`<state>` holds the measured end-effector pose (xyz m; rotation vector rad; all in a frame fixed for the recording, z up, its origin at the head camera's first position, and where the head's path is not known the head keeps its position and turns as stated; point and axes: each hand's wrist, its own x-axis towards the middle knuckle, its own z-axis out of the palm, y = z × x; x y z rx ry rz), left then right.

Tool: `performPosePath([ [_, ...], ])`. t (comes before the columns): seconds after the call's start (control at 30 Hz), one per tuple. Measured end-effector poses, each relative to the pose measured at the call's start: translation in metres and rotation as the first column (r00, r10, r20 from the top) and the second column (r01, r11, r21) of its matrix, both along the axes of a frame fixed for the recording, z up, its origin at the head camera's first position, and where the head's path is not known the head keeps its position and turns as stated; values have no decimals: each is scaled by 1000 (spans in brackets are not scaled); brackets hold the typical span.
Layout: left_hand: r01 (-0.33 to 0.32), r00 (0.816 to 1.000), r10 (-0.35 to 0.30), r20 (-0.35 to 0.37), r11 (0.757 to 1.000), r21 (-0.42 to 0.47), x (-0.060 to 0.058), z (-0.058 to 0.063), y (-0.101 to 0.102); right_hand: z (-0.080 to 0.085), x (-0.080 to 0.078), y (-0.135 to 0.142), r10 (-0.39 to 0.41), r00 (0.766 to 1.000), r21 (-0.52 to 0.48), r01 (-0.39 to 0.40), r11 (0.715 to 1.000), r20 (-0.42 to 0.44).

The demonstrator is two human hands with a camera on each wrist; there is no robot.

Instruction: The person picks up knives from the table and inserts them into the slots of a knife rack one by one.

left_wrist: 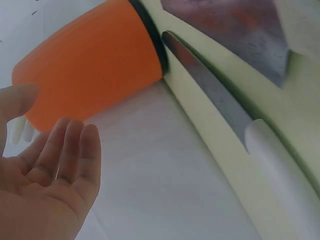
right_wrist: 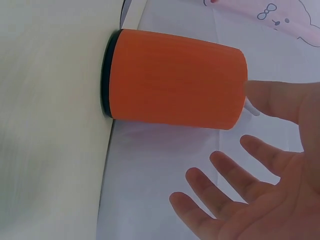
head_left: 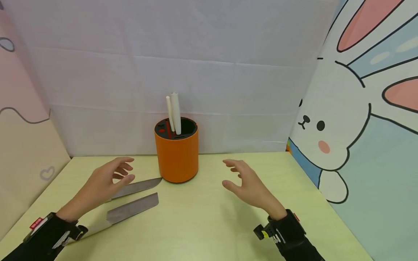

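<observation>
An orange knife block [head_left: 177, 159] with a black slotted top stands upright at the back of the table, two white handles [head_left: 176, 112] rising from it. Left of it lie a narrow knife [head_left: 140, 186] and, nearer me, a broad cleaver [head_left: 134, 208], both with white handles and blades pointing right. Over the knives hovers my left hand [head_left: 104, 181], fingers loosely bent and holding nothing; it hides part of the narrow knife. My right hand [head_left: 249, 185] is raised to the right of the block, its fingers spread and empty in the right wrist view.
Behind the pale yellow table [head_left: 196, 228] hangs a creased white sheet [head_left: 212, 72]. A panel with a cartoon rabbit [head_left: 330, 145] borders the right side, and a pink and cream panel [head_left: 26, 145] the left. Both wrists wear black straps with small cameras.
</observation>
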<state>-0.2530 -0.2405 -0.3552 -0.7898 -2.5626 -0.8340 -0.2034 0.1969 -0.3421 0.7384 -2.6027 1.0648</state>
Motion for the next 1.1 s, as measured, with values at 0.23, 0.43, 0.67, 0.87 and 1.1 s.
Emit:
performPosePath([
  [0.23, 12, 1000, -13, -16, 1000, -21, 17, -26, -22, -11, 3, 7, 5, 1000, 20, -4, 1000, -11],
  [0.43, 3, 1000, -3, 0, 999, -42, 28, -42, -26, -17, 4, 9, 7, 1000, -2, -7, 1000, -1],
  [0.67, -5, 999, 2, -43, 998, -62, 31, -48, -28, -20, 3, 8, 12, 1000, -12, -12, 1000, 5],
  [0.87, -4, 998, -4, -62, 992, -128, 35, -54, -32, -21, 3, 9, 10, 1000, -19, -10, 1000, 14],
  [1.1, -31, 999, 22, -47, 981, -192, 44, -61, -47, -24, 3, 9, 7, 1000, -3, -7, 1000, 14],
])
